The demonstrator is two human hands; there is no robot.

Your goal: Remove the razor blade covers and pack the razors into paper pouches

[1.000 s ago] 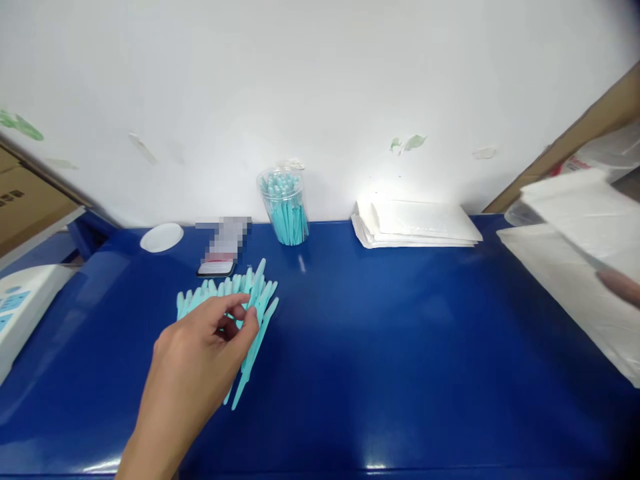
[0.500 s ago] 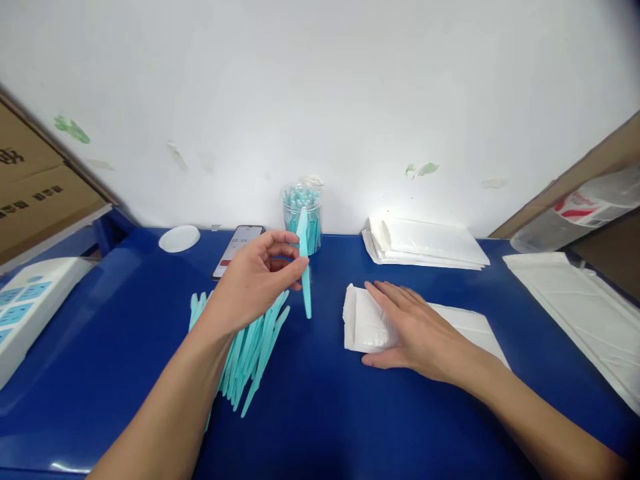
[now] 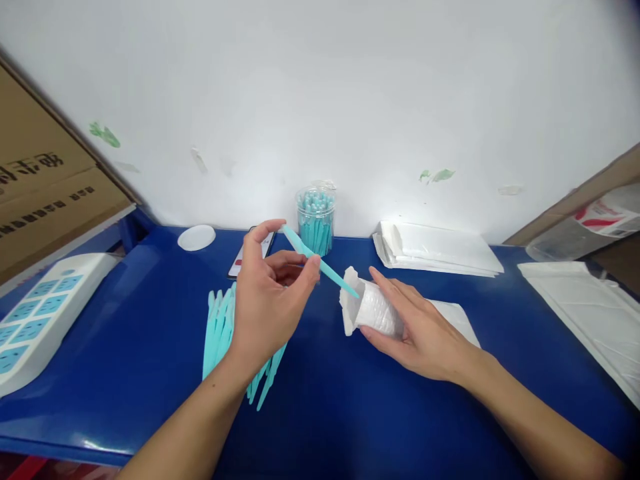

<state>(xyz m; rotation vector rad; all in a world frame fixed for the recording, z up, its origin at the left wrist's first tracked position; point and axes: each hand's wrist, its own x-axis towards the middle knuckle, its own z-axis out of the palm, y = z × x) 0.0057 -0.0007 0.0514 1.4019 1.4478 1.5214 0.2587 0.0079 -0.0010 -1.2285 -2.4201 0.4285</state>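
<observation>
Between thumb and fingers, my left hand point(image 3: 277, 287) pinches a slim turquoise plastic stick point(image 3: 327, 270), shaped like a facial razor. Its lower tip is at the mouth of a white padded envelope point(image 3: 380, 310). My right hand point(image 3: 417, 327) grips that envelope from both sides, so its mouth gapes toward the left. The envelope's far end lies on the table behind my right hand. Under my left wrist, a loose pile of similar turquoise sticks point(image 3: 217, 327) is partly hidden by the forearm.
A clear jar point(image 3: 316, 220) of turquoise sticks stands against the wall, with a phone point(image 3: 240, 263) and white lid point(image 3: 197, 237) to its left. More white envelopes point(image 3: 440, 247) are stacked behind my right hand. A power strip point(image 3: 50, 313) lies left; a plastic bottle point(image 3: 595, 223) lies right.
My left hand has tilted the turquoise stick from near upright and brought its tip right, to the envelope. Squeezed by my right hand, the envelope's mouth has opened wider.
</observation>
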